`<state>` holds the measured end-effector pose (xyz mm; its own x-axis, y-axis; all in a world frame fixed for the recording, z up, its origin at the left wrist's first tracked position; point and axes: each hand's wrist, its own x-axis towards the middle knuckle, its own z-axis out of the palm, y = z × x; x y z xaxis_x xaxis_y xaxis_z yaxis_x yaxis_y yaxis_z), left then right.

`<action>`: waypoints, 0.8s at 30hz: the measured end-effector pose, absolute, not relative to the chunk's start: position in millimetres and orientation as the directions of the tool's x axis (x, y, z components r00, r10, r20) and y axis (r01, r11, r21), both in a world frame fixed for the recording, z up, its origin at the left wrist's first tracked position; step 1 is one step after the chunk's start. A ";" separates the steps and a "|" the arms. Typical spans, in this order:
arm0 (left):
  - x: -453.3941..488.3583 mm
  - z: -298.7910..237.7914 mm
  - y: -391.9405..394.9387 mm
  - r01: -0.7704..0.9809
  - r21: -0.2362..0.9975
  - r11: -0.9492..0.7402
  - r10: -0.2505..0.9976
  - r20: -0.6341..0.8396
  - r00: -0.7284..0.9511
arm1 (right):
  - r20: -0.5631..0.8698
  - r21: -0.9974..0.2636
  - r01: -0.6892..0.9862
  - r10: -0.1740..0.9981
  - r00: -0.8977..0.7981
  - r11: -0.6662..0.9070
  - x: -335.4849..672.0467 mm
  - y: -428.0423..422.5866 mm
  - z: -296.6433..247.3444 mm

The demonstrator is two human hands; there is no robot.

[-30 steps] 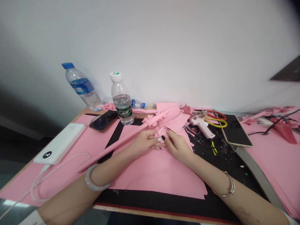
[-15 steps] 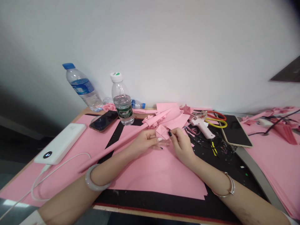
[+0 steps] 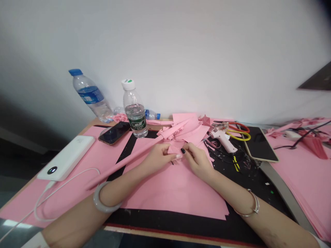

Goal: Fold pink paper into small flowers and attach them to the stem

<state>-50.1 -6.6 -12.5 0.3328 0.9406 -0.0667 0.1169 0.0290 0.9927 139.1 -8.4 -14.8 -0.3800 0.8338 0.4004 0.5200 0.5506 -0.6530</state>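
Left hand [image 3: 157, 159]: pinched folded pink paper [image 3: 172, 149] at left edge
Right hand [image 3: 197, 161]: pinched right edge
Below: flat pink sheet [image 3: 176, 193]

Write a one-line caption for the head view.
Left hand and right hand hold a small pink paper piece near a glue gun.

My left hand [image 3: 157, 159] and my right hand [image 3: 197, 162] are close together, right in front of me. The fingertips [image 3: 178, 156] of my left hand point to the right and pinch. The fingers [image 3: 187, 148] of my right hand point to the left and pinch too. The two hands almost touch. My left arm [image 3: 85, 215] comes in from the bottom left, with a thick pale bangle [image 3: 102, 203] on the wrist. My right arm [image 3: 269, 224] comes in from the bottom right, with a thin silver bangle [image 3: 249, 208] on the wrist.
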 end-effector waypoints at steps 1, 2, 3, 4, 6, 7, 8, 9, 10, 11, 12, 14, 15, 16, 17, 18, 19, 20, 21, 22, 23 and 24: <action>-49.7 -10.9 -7.2 0.112 0.993 0.041 0.936 -0.077 0.343 | 0.393 -0.657 0.515 0.833 -0.388 0.550 139.1 -8.9 -15.0; -49.2 -9.0 -7.8 0.103 0.994 0.049 0.930 -0.082 0.358 | 0.390 -0.658 0.511 0.831 -0.397 0.553 139.1 -9.4 -15.5; -48.6 -7.0 -8.3 0.087 0.995 0.053 0.921 -0.083 0.380 | 0.394 -0.654 0.510 0.827 -0.401 0.559 139.1 -10.0 -16.3; -48.1 -5.3 -8.6 0.068 0.996 0.054 0.909 -0.077 0.410 | 0.404 -0.646 0.510 0.822 -0.402 0.567 139.1 -10.6 -17.2; -47.4 -3.1 -9.0 0.032 0.998 0.060 0.886 -0.068 0.459 | 0.433 -0.629 0.512 0.810 -0.394 0.585 139.2 -11.6 -19.4; -47.2 -2.8 -9.1 0.018 0.998 0.067 0.879 -0.068 0.471 | 0.445 -0.622 0.513 0.807 -0.389 0.591 139.3 -12.0 -20.3; -47.1 -2.8 -9.0 0.008 0.997 0.079 0.874 -0.073 0.480 | 0.454 -0.620 0.514 0.805 -0.382 0.593 139.5 -12.3 -21.0; -47.0 -3.1 -8.9 0.001 0.995 0.097 0.869 -0.085 0.488 | 0.461 -0.622 0.512 0.805 -0.372 0.593 139.6 -12.3 -21.3; -47.0 -3.7 -8.8 -0.002 0.993 0.120 0.864 -0.103 0.492 | 0.466 -0.630 0.506 0.808 -0.360 0.589 139.7 -12.2 -21.3; -47.0 -4.4 -8.7 -0.001 0.990 0.144 0.863 -0.125 0.489 | 0.475 -0.644 0.494 0.811 -0.340 0.584 139.6 -12.0 -20.8; -47.0 -5.2 -8.5 0.002 0.986 0.164 0.864 -0.145 0.482 | 0.493 -0.660 0.474 0.812 -0.313 0.583 139.4 -11.7 -20.1; -47.2 -6.8 -8.3 0.007 0.983 0.186 0.876 -0.169 0.453 | 0.552 -0.676 0.421 0.794 -0.255 0.605 138.5 -11.2 -17.9; -47.3 -7.6 -8.3 0.008 0.983 0.186 0.886 -0.171 0.432 | 0.585 -0.669 0.401 0.776 -0.234 0.626 138.0 -11.2 -16.8; -47.3 -8.5 -8.4 0.013 0.984 0.179 0.897 -0.169 0.409 | 0.616 -0.650 0.393 0.754 -0.227 0.650 137.4 -11.2 -15.8; -47.3 -9.3 -8.5 0.020 0.985 0.171 0.908 -0.166 0.386 | 0.640 -0.624 0.397 0.732 -0.234 0.673 136.8 -11.3 -15.1; -47.2 -10.0 -8.7 0.030 0.986 0.162 0.917 -0.162 0.365 | 0.652 -0.599 0.408 0.715 -0.251 0.689 136.3 -11.5 -14.8; -47.0 -10.6 -9.1 0.044 0.987 0.154 0.924 -0.159 0.348 | 0.657 -0.577 0.422 0.704 -0.270 0.699 136.0 -11.6 -14.7; -46.7 -11.1 -9.4 0.058 0.988 0.146 0.929 -0.157 0.336 | 0.656 -0.562 0.433 0.699 -0.284 0.704 135.7 -11.7 -15.0; -46.3 -11.4 -9.8 0.070 0.988 0.139 0.933 -0.154 0.325 | 0.653 -0.555 0.440 0.697 -0.295 0.706 135.6 -11.7 -15.3; -45.9 -11.4 -10.2 0.079 0.988 0.134 0.936 -0.152 0.319 | 0.649 -0.554 0.442 0.699 -0.301 0.705 135.6 -11.6 -15.7; -45.5 -11.2 -10.6 0.085 0.988 0.131 0.938 -0.151 0.313 | 0.646 -0.557 0.442 0.701 -0.302 0.703 135.5 -11.6 -15.9; -45.1 -10.7 -10.9 0.091 0.987 0.130 0.939 -0.152 0.308 | 0.643 -0.561 0.441 0.705 -0.300 0.700 135.4 -11.7 -15.8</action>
